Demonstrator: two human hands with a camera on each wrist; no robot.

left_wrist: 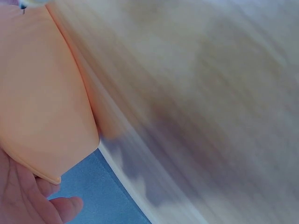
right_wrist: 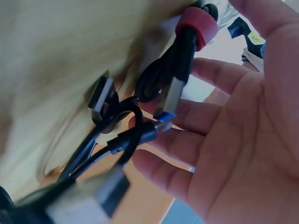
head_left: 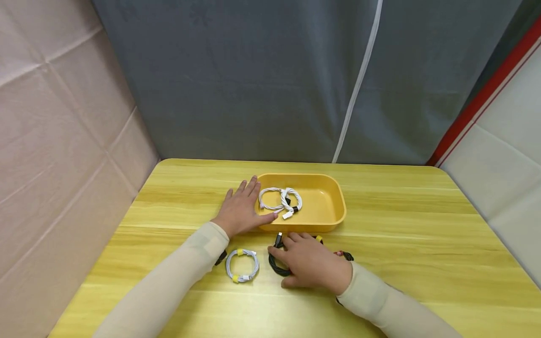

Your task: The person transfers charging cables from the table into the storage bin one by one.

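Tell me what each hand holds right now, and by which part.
The right hand lies over the coiled black cable bundle, fingers on its plug end. The left hand holds nothing; it rests flat against the yellow plastic tray.

A tray (head_left: 334, 206) is set at the middle of the surface (head_left: 422, 234), with two coiled cables (head_left: 280, 199) inside it. Before the tray, a coiled cable (head_left: 242, 265) is laid to the left and a cable bundle (head_left: 276, 263) to its right.
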